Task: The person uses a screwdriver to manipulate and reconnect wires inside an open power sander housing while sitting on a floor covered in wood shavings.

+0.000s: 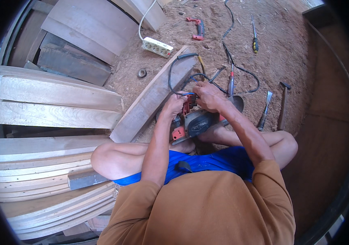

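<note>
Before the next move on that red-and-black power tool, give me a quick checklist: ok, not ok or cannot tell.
1. Both hands at the wiring: ok; left hand and right hand meet around the blue wire.
2. Firm grip on it: cannot tell; fingers hide it.
3. Black cable unplugged: cannot tell; it runs out at the top edge.
4. Handle piece back on the power tool: not ok; it lies apart on the ground.
5. Chisel and hammer clear of both hands: ok; they lie off to the right.

circular saw (pixel 202 123) sits by the crossed legs (pixel 111 160), planks (pixel 56 114) stacked off left, chisel (pixel 265 110) then hammer (pixel 283 107) over on the right
</note>
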